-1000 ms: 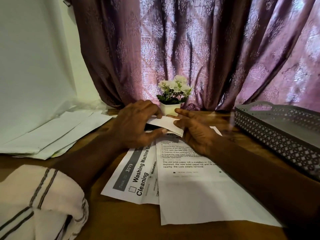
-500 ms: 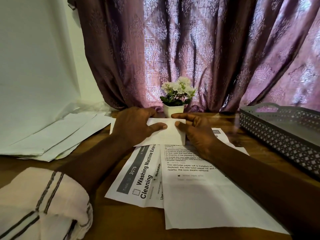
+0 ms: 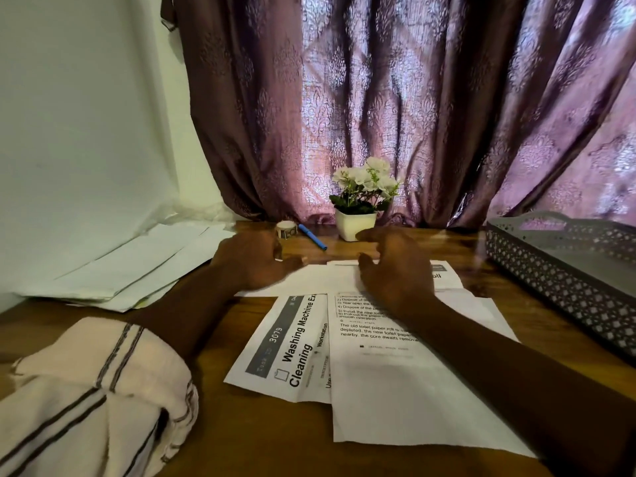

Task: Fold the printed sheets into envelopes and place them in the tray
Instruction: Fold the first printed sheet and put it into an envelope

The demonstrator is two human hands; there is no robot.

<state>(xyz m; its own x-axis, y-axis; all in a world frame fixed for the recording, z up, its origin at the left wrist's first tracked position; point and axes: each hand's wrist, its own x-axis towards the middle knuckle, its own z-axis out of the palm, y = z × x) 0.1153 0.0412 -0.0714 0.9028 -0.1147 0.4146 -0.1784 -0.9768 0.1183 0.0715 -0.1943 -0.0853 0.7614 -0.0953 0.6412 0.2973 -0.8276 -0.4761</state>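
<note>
Lying flat across the far ends of two printed sheets (image 3: 389,390), the folded sheet (image 3: 320,282) is thin, light paper, likely limp, quick to slide and apt to spring open at its creases, so it is best pinched along a folded edge. The left hand (image 3: 254,261) and right hand (image 3: 395,270) sit at its two ends, fingers loosely curled, gripping nothing; blur hides whether they touch it. The tray (image 3: 550,273) stands to the right.
</note>
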